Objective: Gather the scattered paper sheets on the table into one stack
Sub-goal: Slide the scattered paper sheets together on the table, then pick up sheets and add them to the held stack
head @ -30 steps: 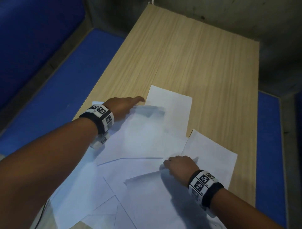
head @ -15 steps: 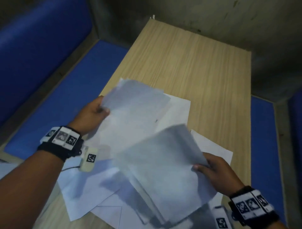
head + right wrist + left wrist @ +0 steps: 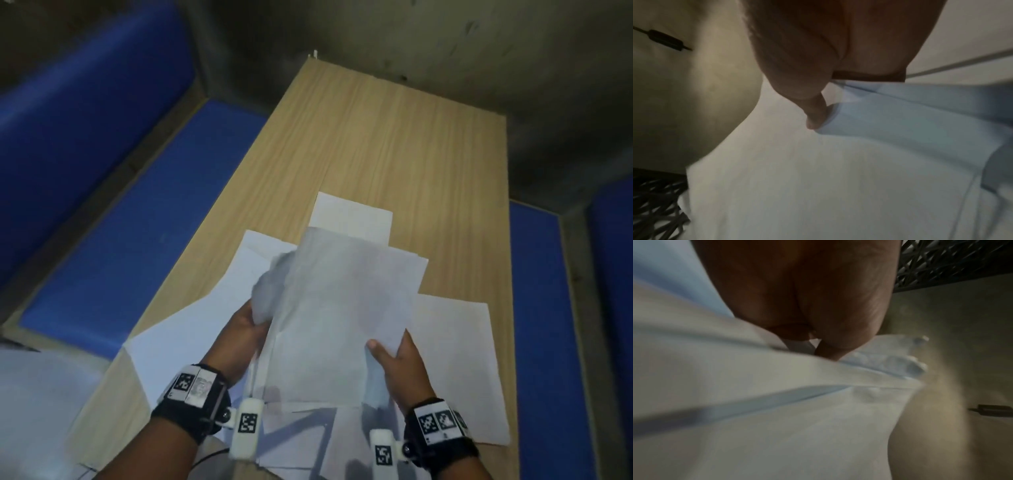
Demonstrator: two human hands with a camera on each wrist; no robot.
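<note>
2 hands hold a loose bundle of thin white paper sheets (image 3: 342, 308) above the long light-wood table (image 3: 394, 144). The left hand (image 3: 241, 337) grips the bundle's left edge, where the paper is crumpled and curls up. The right hand (image 3: 399, 363) pinches the lower right corner, thumb on top. The raised sheets look greyish, slightly translucent and unevenly aligned, their edges fanned. More flat white sheets (image 3: 455, 359) lie overlapping on the table beneath and around the bundle, 1 rectangle (image 3: 352, 214) jutting out beyond its far edge.
</note>
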